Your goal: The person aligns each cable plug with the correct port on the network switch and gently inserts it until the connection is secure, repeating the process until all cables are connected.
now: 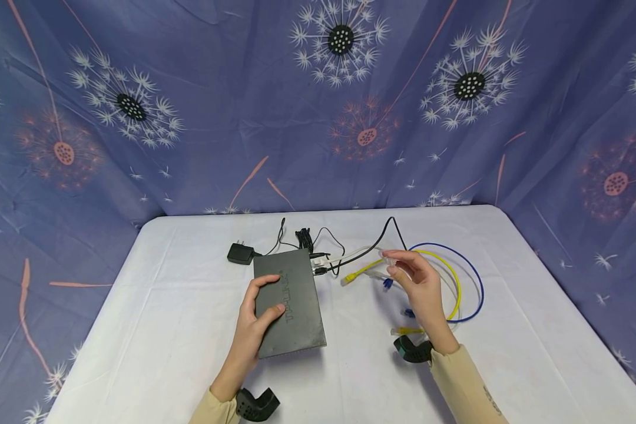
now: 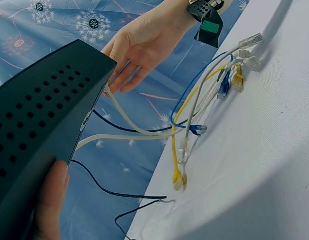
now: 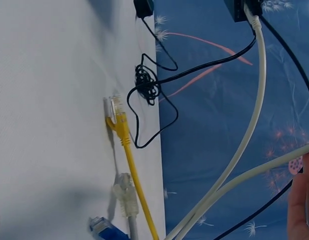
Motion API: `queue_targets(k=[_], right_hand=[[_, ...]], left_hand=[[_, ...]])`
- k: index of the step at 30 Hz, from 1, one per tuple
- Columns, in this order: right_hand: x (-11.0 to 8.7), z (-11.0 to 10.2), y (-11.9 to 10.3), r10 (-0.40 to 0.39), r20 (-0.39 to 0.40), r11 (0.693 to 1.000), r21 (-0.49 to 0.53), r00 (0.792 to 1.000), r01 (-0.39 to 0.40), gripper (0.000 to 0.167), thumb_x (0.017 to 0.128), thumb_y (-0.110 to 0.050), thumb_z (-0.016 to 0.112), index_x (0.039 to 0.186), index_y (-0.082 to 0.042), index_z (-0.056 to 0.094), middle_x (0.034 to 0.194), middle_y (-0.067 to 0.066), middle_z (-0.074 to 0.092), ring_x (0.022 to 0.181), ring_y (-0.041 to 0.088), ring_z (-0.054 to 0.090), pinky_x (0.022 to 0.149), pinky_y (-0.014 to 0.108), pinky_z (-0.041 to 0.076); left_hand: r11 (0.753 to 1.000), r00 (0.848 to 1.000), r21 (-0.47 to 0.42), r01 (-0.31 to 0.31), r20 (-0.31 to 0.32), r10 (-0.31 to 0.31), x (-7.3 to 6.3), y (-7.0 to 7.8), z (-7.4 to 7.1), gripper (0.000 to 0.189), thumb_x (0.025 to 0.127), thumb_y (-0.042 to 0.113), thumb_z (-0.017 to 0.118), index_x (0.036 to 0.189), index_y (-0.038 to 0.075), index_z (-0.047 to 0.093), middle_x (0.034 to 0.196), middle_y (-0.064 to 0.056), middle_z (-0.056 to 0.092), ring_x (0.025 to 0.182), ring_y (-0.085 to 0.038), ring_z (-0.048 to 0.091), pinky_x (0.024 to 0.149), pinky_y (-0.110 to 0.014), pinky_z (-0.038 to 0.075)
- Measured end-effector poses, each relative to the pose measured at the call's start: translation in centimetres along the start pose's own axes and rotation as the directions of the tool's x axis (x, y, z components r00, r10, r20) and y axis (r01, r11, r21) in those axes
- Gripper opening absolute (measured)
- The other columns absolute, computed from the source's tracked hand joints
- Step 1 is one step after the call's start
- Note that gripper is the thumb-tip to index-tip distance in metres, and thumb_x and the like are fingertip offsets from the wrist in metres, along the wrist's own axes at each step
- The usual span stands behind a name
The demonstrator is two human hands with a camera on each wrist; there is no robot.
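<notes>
My left hand [image 1: 257,318] grips a dark grey network switch [image 1: 302,306] by its left side, lifted and tilted above the table; vent holes pierce its side in the left wrist view. Black and white cables are plugged into its right edge. To the right of it, my right hand [image 1: 424,291] pinches the end of a white network cable [image 2: 119,112] between thumb and fingers, the plug mostly hidden. Beneath and beside that hand lie a yellow network cable [image 1: 458,288], a blue network cable [image 1: 482,288] and further white ones, their clear plugs loose on the cloth.
A black power adapter [image 1: 241,254] lies at the back left, its cord bundled [image 1: 304,238] behind the switch. The table [image 1: 164,306] has a white cover. A purple dandelion-print curtain [image 1: 233,118] hangs behind it and at both sides.
</notes>
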State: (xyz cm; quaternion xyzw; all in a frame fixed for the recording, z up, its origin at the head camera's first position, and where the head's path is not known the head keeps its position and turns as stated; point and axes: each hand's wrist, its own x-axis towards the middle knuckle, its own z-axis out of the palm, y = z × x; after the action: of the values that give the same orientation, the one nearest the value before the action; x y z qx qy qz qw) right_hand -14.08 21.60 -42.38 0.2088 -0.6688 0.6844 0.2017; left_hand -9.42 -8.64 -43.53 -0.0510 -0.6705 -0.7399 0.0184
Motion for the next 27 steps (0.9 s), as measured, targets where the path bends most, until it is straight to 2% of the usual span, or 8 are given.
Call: queue_targets(k=[4, 13, 22, 27], right_hand=[[0.1, 0.2, -0.4, -0.023, -0.002, 1.0, 0.016, 1.0, 0.023, 0.021, 0.085, 0.018, 0.058, 0.106, 0.018, 0.058, 0.108, 0.011, 0.066, 0.105, 0.021, 0.061, 0.088, 0.028, 0.045], [0.5, 0.8, -1.2, -0.134, 0.036, 0.986, 0.104, 0.99, 0.13, 0.023, 0.083, 0.026, 0.051, 0.104, 0.021, 0.056, 0.107, 0.02, 0.062, 0.105, 0.028, 0.061, 0.093, 0.032, 0.043], [0.8, 1.4, -1.4, -0.212, 0.102, 0.977, 0.038, 0.972, 0.209, 0.024, 0.082, 0.023, 0.056, 0.104, 0.014, 0.061, 0.102, 0.018, 0.059, 0.102, 0.024, 0.054, 0.095, 0.034, 0.039], [0.8, 1.9, -1.7, -0.202, 0.123, 0.979, 0.01, 0.972, 0.203, 0.023, 0.081, 0.021, 0.06, 0.102, 0.012, 0.063, 0.1, 0.017, 0.058, 0.1, 0.022, 0.053, 0.09, 0.03, 0.041]], left_hand=[[1.0, 1.0, -0.004, 0.006, -0.002, -0.006, 0.0, 0.0, 0.0, 0.05, 0.084, -0.002, 0.059, 0.131, 0.009, 0.05, 0.138, -0.002, 0.042, 0.115, -0.024, 0.039, 0.092, -0.04, 0.03], [1.0, 1.0, -0.005, 0.015, -0.003, -0.015, -0.1, 0.1, 0.0, 0.049, 0.084, -0.001, 0.06, 0.131, 0.01, 0.05, 0.137, -0.001, 0.042, 0.114, -0.024, 0.04, 0.092, -0.039, 0.032], [1.0, 1.0, -0.005, 0.011, 0.002, -0.011, -0.1, 0.1, -0.1, 0.049, 0.084, -0.001, 0.059, 0.131, 0.011, 0.05, 0.138, -0.001, 0.041, 0.114, -0.025, 0.04, 0.092, -0.041, 0.031], [1.0, 1.0, -0.009, 0.007, 0.009, -0.006, -0.1, 0.1, -0.1, 0.049, 0.085, -0.001, 0.059, 0.131, 0.011, 0.05, 0.138, -0.002, 0.041, 0.114, -0.025, 0.039, 0.092, -0.042, 0.03]])
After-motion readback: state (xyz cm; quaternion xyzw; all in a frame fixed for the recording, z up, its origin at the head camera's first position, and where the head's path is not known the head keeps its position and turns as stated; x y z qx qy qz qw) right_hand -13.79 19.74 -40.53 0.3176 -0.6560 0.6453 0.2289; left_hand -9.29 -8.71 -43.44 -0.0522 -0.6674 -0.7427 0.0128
